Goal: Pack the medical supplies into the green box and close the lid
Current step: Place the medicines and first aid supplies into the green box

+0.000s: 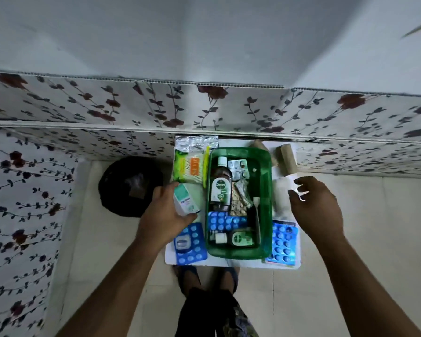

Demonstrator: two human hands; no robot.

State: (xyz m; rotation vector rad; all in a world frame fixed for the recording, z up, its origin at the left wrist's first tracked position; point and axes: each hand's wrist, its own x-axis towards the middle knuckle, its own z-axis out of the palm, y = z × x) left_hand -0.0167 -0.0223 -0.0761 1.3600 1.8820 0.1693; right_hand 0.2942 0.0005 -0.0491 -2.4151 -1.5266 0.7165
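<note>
The open green box (265, 190) stands on a small white table (229, 262). Inside lie a brown Dettol bottle (220, 188), a smaller Dettol bottle (240, 238), a blue blister pack (226, 222) and silver pill strips (238, 169). My left hand (165, 215) grips a small white-and-teal carton (185, 199) just left of the box. My right hand (319, 207) hovers right of the box, fingers spread, holding nothing. More blue blister packs lie at the front left (192, 251) and front right (283, 244). No lid is visible.
A pack of cotton buds (188, 166) and a silver foil strip (196, 143) lie left of the box. A brown bandage roll (287, 158) sits at the back right. A black round object (129, 186) stands on the floor to the left. Floral panels enclose the space.
</note>
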